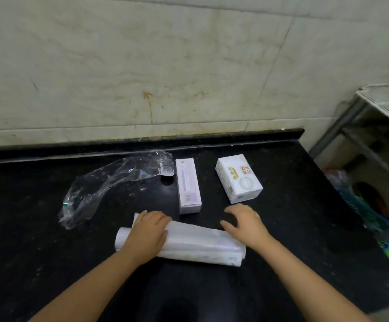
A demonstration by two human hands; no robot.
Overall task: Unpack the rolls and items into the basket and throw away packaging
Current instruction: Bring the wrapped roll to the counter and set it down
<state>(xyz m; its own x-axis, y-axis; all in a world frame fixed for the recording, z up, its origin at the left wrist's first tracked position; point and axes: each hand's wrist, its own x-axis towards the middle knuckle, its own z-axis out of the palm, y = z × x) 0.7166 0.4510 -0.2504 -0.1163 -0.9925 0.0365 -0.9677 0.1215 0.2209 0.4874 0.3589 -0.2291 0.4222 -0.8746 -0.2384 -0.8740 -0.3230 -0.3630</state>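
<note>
The roll (pixel 195 242) lies near the front of the black counter (pixel 305 205), its long axis running left to right, tilting slightly nearer at the right end. The left hand (pixel 148 231) lies over its left end, fingers curved on the wrap. The right hand (pixel 244 223) hovers just beyond its right end, fingers loosely spread, holding nothing. Farther back stand 2 packs: a narrow box (pixel 188 185) and a tissue pack (pixel 238 181). Clear wrapping (pixel 109 182) lies far left. No basket is visible; the near counter offers room.
</note>
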